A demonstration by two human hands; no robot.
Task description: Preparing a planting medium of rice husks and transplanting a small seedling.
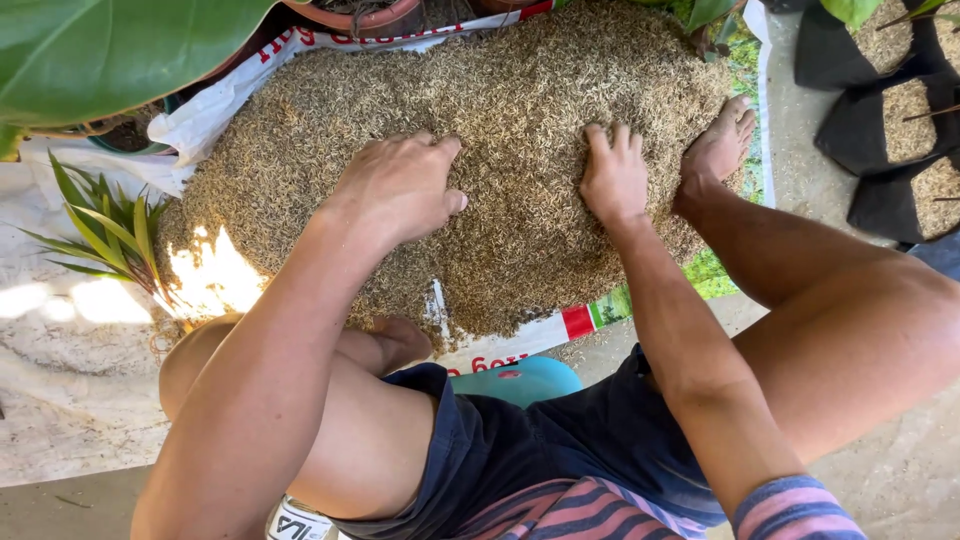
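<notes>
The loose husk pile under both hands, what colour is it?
Straw-tan, flecked with brown: the loose husk pile, seen clearest in the head view.

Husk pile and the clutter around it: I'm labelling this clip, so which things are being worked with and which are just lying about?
In use:
- left hand, fingers dug into the husk pile
- right hand, flat on the pile
- printed sheet under the husks

Lying about:
- black grow bags, filled with husks
- spiky green plant
- big leaf
- terracotta pot

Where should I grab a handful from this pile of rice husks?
Scoop from the heaped middle of the rice husk pile, coming from above with cupped fingers. It is loose and mounded deepest there, and both the left hand and the right hand already rest palm-down on it.
</notes>
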